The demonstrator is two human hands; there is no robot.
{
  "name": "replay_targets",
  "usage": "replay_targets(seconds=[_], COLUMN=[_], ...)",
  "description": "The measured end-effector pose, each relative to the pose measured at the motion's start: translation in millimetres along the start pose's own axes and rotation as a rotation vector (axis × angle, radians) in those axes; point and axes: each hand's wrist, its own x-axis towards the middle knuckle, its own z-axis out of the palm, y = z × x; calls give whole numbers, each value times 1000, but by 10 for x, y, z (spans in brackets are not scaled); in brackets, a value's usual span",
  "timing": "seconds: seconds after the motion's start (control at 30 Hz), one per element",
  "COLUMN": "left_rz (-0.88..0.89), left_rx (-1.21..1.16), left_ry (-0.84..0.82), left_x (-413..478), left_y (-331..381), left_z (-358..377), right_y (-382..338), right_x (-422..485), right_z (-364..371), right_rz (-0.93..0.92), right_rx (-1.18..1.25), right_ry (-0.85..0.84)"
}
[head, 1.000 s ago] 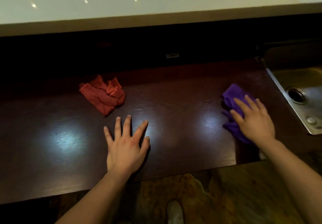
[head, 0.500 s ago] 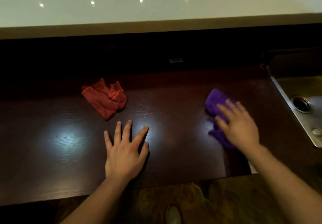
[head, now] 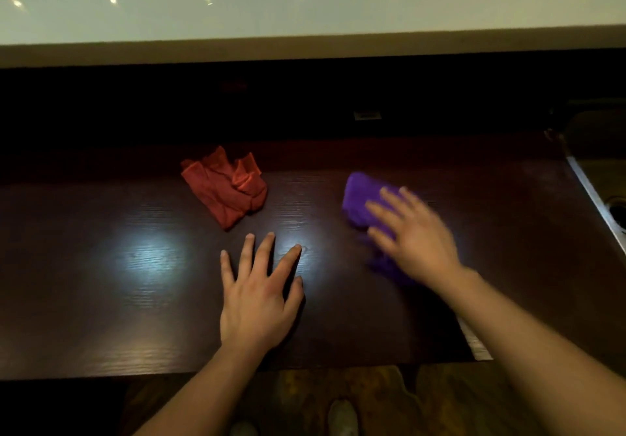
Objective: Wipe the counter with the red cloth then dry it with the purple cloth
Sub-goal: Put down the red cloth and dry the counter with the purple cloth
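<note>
The dark wooden counter (head: 101,283) fills the middle of the head view. A crumpled red cloth (head: 225,191) lies alone on it, left of centre and toward the back. My left hand (head: 257,296) rests flat on the wood in front of that cloth, fingers spread, holding nothing. To the right, the purple cloth (head: 359,198) lies bunched on the counter under my right hand (head: 413,232), which presses on it with fingers spread. That hand is blurred and covers the near part of the purple cloth.
A steel sink (head: 606,205) is set into the counter at the far right edge. A dark back panel with a small socket (head: 367,115) rises behind the counter, below a pale ledge. The floor and the toe of a shoe (head: 342,417) show below the front edge.
My right hand has slid the purple cloth leftward along the counter, away from the sink. The left hand and the red cloth have stayed in place.
</note>
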Motion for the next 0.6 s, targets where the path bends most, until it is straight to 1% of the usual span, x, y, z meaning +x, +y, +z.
replay_targets(seconds=[0.07,0.1,0.13,0.17,0.2,0.27,0.33,0.37,0.43,0.47,0.5,0.6], left_rz=[4,3,1,-1,-3,-5,-1,2,1,-1,-2,-5], left_rx=[-3,-2,-2,-2,-3,-5,-5,-3,-2,-7,-10,-7], left_ry=[9,12,12,8,5,5,11,14,17,18,14,8], left_x=[-3,-10,-14,-19,-21,-12,-6,-8,-19,-14,-5,-7], left_y=[-3,-6,-4,1,7,5,-8,-18,-30,-31,-31,-26], left_z=[0,2,2,0,-5,-6,4,12,18,18,17,12], right_y=[140,100,-4,-153,-321,-692,-1002,-1082,-969,-826,-672,-363], right_x=[432,645,821,937,1002,953,668,504,379,430,519,661], right_z=[-64,-65,-52,-37,-32,36,103,132,142,137,107,18], right_rz=[237,324,371,372,335,171,-35,-107,-164,-146,-85,181], right_rx=[10,28,42,53,57,23,26,47,54,31,9,16], right_ry=[27,30,27,17,-1,-11,-18,-23,-48,-41,-42,-15])
